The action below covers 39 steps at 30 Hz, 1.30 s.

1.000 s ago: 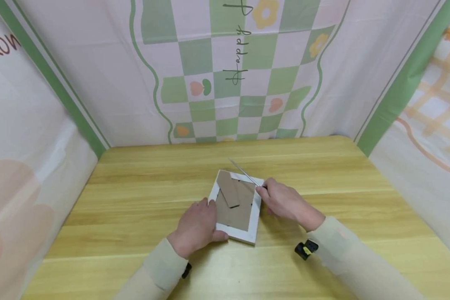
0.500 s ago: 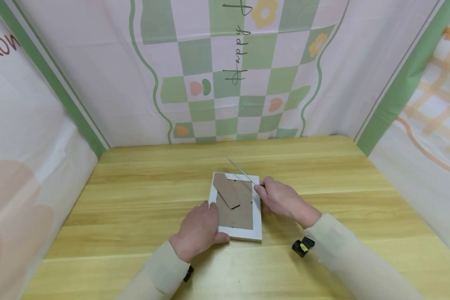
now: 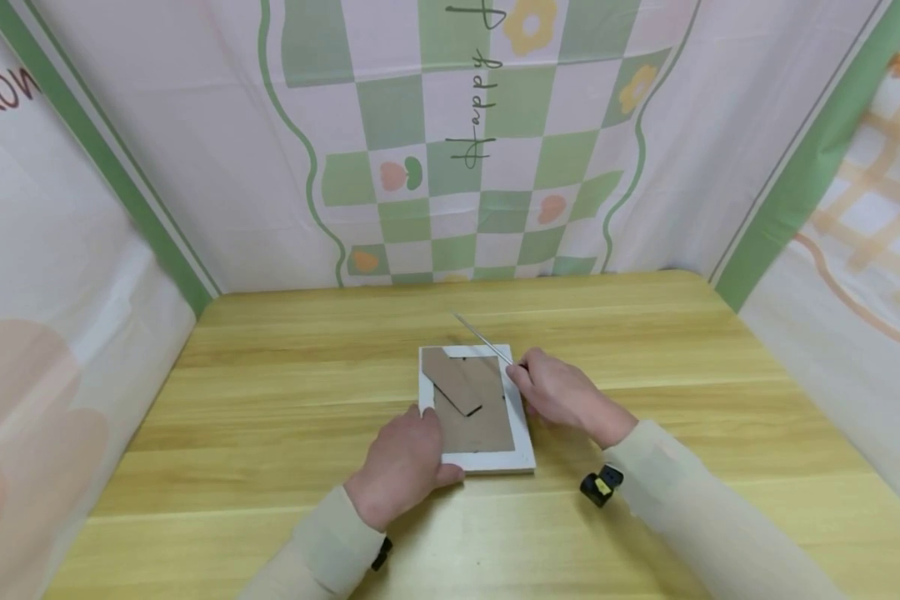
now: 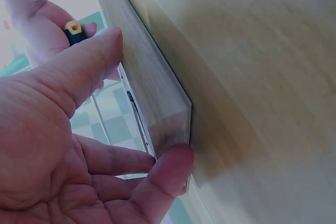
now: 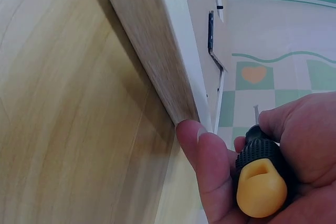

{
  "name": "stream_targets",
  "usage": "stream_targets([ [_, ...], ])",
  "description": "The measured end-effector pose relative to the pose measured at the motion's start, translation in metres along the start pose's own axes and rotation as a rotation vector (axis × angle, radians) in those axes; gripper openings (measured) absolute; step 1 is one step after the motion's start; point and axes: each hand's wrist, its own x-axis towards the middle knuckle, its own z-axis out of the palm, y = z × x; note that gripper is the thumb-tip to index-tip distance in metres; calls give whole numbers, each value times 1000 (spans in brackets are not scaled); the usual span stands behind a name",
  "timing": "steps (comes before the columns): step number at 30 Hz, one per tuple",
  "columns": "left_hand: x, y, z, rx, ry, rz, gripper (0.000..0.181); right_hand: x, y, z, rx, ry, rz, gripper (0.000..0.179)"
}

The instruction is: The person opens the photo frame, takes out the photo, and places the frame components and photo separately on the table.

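A picture frame (image 3: 521, 429) lies back side up on the table, with a white border, a brown backing board (image 3: 468, 433) and a slanting brown stand flap (image 3: 450, 379). My left hand (image 3: 399, 462) grips its near left corner, thumb along the near edge and fingers on the left side. In my right hand (image 3: 570, 396) is a screwdriver (image 5: 261, 187) with a black and yellow handle. Its thin metal shaft (image 3: 483, 339) points to the far left, over the frame's far right corner. Fingertips of the right hand touch the frame's wooden side (image 5: 157, 61) in the right wrist view.
The wood-grain table (image 3: 285, 358) spreads out on all sides of the frame. Behind it hangs a green and white checked cloth (image 3: 457, 208), with more printed cloth at left and right. Small dark tabs (image 5: 219, 7) stick out along the backing's edge.
The picture frame has turned counterclockwise on the table, its far end going left and its near end right. The left hand shifts slightly right; the right hand moves slightly left, still holding the screwdriver.
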Motion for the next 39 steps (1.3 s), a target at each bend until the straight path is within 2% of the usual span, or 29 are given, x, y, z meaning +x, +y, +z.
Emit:
stream_targets([
  [8, 1, 0, -1, 0, -8, -16, 84, 0, 2, -1, -16, -1, -5, 34],
  [11, 2, 0, -1, 1, -5, -27, 93, -2, 4, -3, -67, 39, -24, 35],
  [16, 7, -3, 1, 7, 35, -20, 112, -11, 5, -7, -175, 133, -50, 34],
  [20, 12, -6, 3, -30, 25, -25, 113, -22, 7, -9, -250, 219, -101, 30],
  [27, 19, -10, 6, -44, -38, -39, 112, -44, 11, -13, -354, 369, -240, 20],
  [34, 21, -10, 5, -73, -70, -53, 108, -66, 19, -16, -495, 396, -322, 31],
  [39, 22, -10, 4, -91, -76, -77, 107, -70, 21, -12, -585, 424, -366, 34],
])
